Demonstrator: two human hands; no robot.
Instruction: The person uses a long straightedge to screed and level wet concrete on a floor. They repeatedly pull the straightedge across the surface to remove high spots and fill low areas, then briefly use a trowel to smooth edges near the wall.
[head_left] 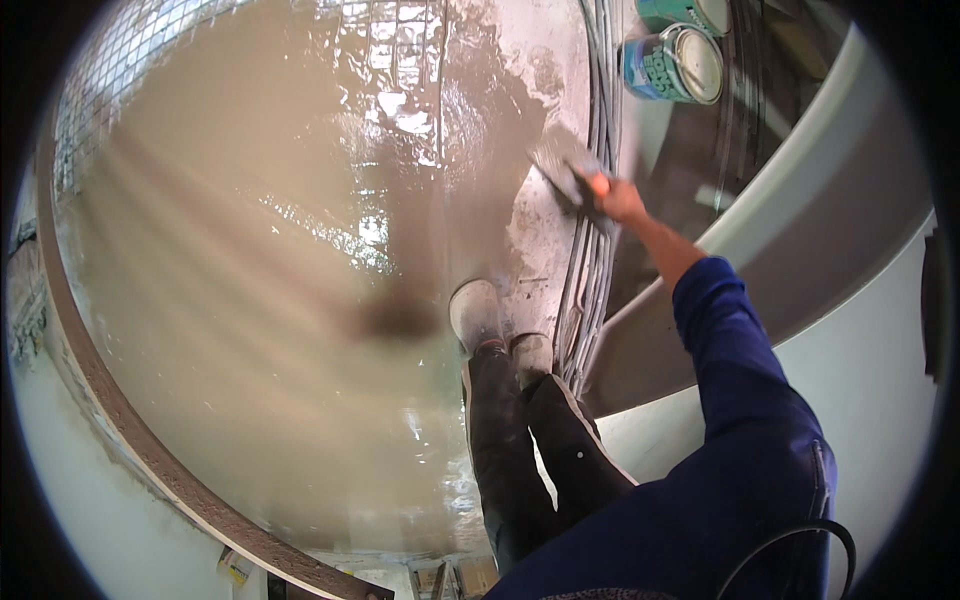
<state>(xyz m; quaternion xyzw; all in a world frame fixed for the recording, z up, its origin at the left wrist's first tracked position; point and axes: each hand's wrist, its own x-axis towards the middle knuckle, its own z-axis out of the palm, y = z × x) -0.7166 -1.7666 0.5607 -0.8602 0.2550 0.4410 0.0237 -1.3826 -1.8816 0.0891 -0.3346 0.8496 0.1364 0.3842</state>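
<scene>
My right hand (623,202) grips the orange handle of a flat steel trowel (560,158), which lies over the pale, dry strip at the right edge of a wet, glossy beige coating (240,280) on the floor. Whether the blade touches the surface I cannot tell. Grey cables or conduits (597,80) run just right of the blade. My feet, in dusty pale footwear (477,310), stand side by side below it along the wet edge. My left hand is not in view.
A lidded tub (648,65) and a green bucket (670,12) stand at upper right. A curved edge (810,260) sweeps down the right side. A brown border (130,420) bounds the left, and wire mesh (110,75) shows at upper left.
</scene>
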